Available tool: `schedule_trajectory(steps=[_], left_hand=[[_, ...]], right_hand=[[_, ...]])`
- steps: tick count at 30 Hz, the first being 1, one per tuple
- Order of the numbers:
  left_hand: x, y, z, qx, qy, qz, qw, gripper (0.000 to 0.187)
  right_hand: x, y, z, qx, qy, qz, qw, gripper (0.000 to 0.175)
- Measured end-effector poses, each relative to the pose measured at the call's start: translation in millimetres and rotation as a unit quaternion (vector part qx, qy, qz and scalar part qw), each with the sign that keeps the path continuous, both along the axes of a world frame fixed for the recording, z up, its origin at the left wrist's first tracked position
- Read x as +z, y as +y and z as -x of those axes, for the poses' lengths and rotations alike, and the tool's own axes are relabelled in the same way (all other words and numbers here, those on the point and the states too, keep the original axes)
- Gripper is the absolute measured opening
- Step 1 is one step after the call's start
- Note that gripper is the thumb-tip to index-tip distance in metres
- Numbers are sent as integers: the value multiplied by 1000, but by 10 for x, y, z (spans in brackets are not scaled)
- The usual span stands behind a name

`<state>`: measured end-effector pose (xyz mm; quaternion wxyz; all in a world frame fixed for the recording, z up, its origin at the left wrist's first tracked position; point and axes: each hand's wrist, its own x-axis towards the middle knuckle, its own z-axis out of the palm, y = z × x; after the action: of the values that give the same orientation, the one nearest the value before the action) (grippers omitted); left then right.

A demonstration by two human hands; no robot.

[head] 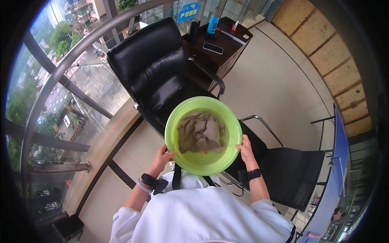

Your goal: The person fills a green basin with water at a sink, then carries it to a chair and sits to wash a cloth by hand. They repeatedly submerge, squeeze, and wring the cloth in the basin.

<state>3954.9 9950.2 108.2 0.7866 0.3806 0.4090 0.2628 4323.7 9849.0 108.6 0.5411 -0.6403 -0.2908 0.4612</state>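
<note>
A round light-green plastic basin [194, 165] is held up in front of my body. My left hand [164, 158] grips its rim at the lower left, thumb over the edge. On the opposite side, my right hand [245, 147] holds the rim with the thumb on top; the fingers of both hands are partly hidden beneath it. A crumpled grey-brown cloth [200, 130] lies inside in what looks like shallow water. Beyond the basin stands a black leather office chair [152, 63], its seat partly covered by the basin.
A dark wooden cabinet [226, 36] bears a smartphone [212, 48], a blue bottle [213, 25] and a black can-like container [194, 29]. Black mesh chairs [294, 170] are at the right. A metal railing [76, 45] curves along the glass at left. A dark bin [68, 227] sits at lower left.
</note>
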Motion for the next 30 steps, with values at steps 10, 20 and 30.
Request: schedule_trajectory(steps=[10, 20, 30], left_hand=[[-100, 493, -71, 31, 18, -23, 999, 38], [-353, 673, -464, 151, 27, 16, 988, 35], [-805, 772, -1332, 351, 49, 138, 925, 34]], right_hand=[[-161, 904, -260, 60, -21, 43, 997, 44], [-513, 2121, -699, 188, 6, 89, 978, 47], [-1095, 3388, -1049, 347, -12, 100, 932, 49]])
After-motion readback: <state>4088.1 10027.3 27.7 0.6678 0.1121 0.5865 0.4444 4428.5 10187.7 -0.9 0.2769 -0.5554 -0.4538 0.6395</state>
